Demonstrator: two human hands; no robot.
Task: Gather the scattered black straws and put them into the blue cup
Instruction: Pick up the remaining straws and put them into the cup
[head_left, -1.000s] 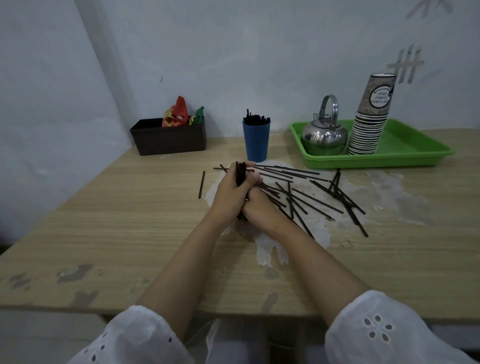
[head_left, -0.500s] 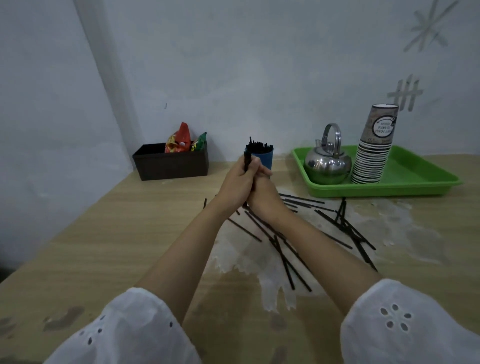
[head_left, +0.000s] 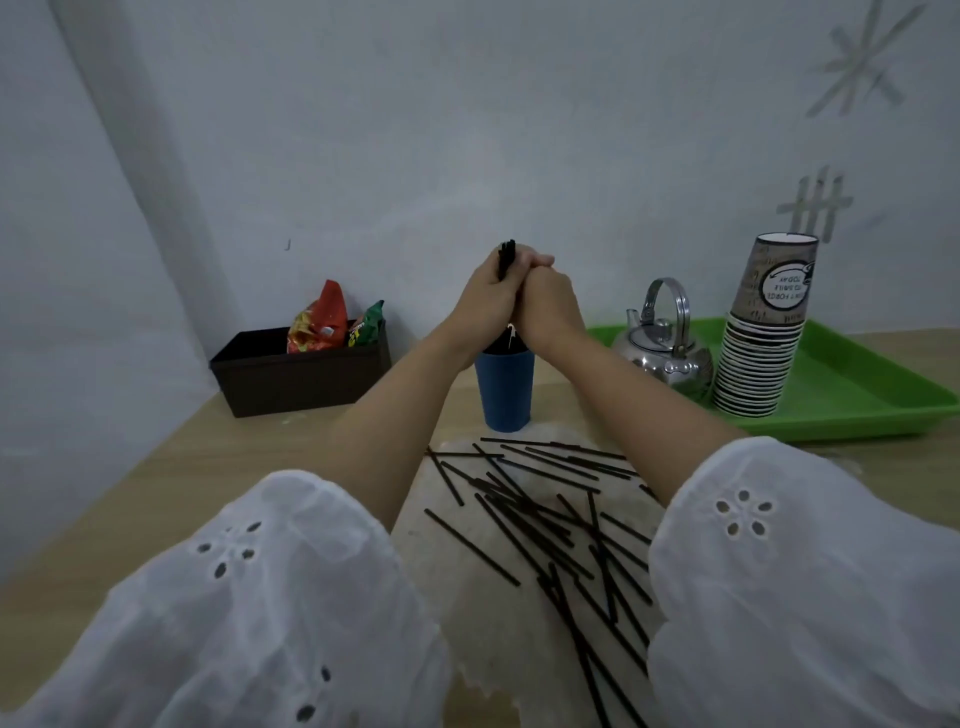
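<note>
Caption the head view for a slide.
Both hands hold a straw bundle upright over the blue cup; many straws remain scattered.

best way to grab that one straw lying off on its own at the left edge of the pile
Take the lone straw near its middle, coming straight down from above with thumb and forefinger either side. It lies flat on the table, thin and diagonal, so a grip across its width works best. Its left side is clear; its lower right end runs toward the straw pile, so pinching there risks catching others.

Kettle (head_left: 662, 349); paper cups (head_left: 763, 332); green tray (head_left: 852, 405)
</note>
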